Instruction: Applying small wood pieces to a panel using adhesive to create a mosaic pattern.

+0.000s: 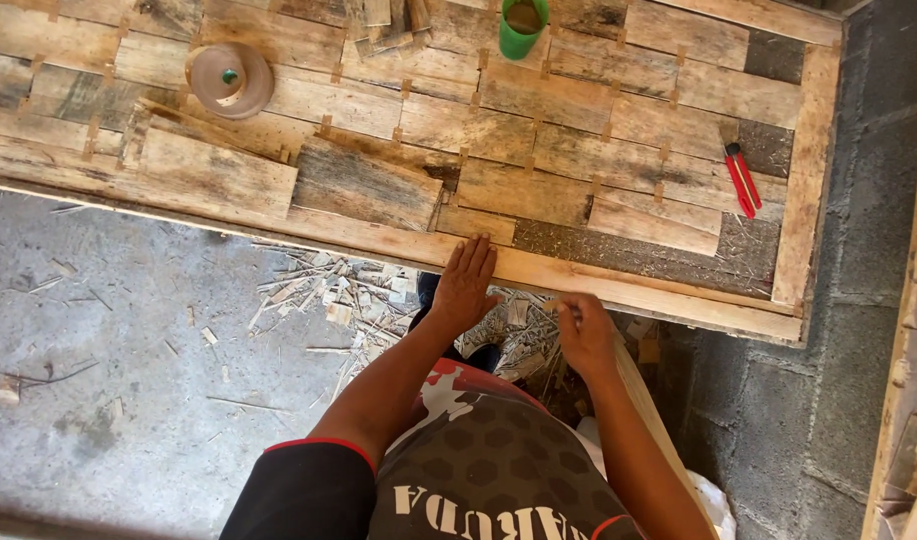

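Seemingly stiff and light, the thin pale wooden strip (643, 385) sits pinched in the right hand (585, 335); left hand (465, 285) lies flat, fingers together, on the long pale wooden frame rail (378, 240) beside it.

Wooden panel (538, 150) is lying flat as the landmark. Tape roll (229, 78) is sitting on its far-left part, cup (523, 25) on its far edge near the middle, cutter (742, 180) on its right part by the side rail. Left hand (465, 285) is resting flat on its near rail; right hand (585, 335) is just right of it, off the near edge. Wood scraps (348, 295) are lying on the floor (128, 400) below the near edge.
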